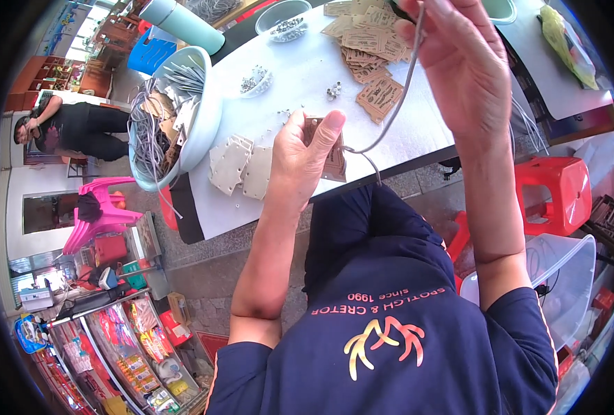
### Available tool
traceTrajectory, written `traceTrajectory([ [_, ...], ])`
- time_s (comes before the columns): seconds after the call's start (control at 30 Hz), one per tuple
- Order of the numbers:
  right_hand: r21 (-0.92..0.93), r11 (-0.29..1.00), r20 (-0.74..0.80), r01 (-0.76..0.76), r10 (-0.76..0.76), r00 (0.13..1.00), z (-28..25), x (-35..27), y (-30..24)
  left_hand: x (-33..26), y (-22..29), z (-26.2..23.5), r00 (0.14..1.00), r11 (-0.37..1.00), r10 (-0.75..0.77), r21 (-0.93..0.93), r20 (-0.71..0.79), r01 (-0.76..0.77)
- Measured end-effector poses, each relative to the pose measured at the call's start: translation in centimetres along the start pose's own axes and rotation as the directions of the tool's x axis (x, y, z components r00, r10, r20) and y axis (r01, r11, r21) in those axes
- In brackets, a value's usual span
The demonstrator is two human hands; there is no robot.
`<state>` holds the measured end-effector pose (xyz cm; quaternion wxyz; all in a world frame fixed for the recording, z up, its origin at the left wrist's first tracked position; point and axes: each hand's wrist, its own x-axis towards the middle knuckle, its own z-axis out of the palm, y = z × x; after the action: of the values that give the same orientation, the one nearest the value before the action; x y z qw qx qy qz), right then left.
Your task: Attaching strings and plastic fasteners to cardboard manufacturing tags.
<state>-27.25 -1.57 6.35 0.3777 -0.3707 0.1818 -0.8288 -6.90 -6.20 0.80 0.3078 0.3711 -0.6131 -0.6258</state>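
My left hand [299,160] is closed on a small brown printed plate [335,164], thumb on top, above the near edge of the table. A grey cord [402,111] runs from that plate up to my raised right hand [467,79], whose fingers pinch it; a short tail of cord hangs below the plate. Cream plates with small holes [229,164] lie left of my left hand. Beyond it is a small cluster of silvery beads [333,90]. Piled brown printed plates [380,98] lie between my hands, farther back.
A pale blue basin [209,114] with grey cords and plates stands at the table's left. A clear bowl [284,15] and a small dish [256,83] hold small metal parts. A bottle [182,26] is at the back left, a red stool [553,194] right. Another person [78,128] stands far left.
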Motion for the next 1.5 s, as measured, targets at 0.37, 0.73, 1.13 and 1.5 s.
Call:
traceTrajectory([
  [0.37,0.492,0.822,0.099,-0.288,0.276,0.956,-3.7,-2.1,-0.2,0.3,0.6,-0.8,1.000,0.994,0.031,-0.103,-0.002,-0.031],
  [0.73,-0.593,0.553,-0.025,-0.585,0.714,0.700,-1.6,-6.9,2.9,0.2,1.4,-2.0,0.999,0.999,-0.014,0.047,0.037,0.012],
  [1.13,-0.375,0.662,-0.046,-0.649,0.686,0.726,-0.9,-7.7,4.3,-1.1,2.6,-2.3,0.959,0.995,-0.025,-0.084,0.281,0.050],
  [1.5,-0.552,0.735,-0.028,-0.394,0.455,0.890,0.3,-3.5,-2.2,-1.1,2.5,-2.7,0.959,0.988,-0.100,-0.086,0.265,0.127],
])
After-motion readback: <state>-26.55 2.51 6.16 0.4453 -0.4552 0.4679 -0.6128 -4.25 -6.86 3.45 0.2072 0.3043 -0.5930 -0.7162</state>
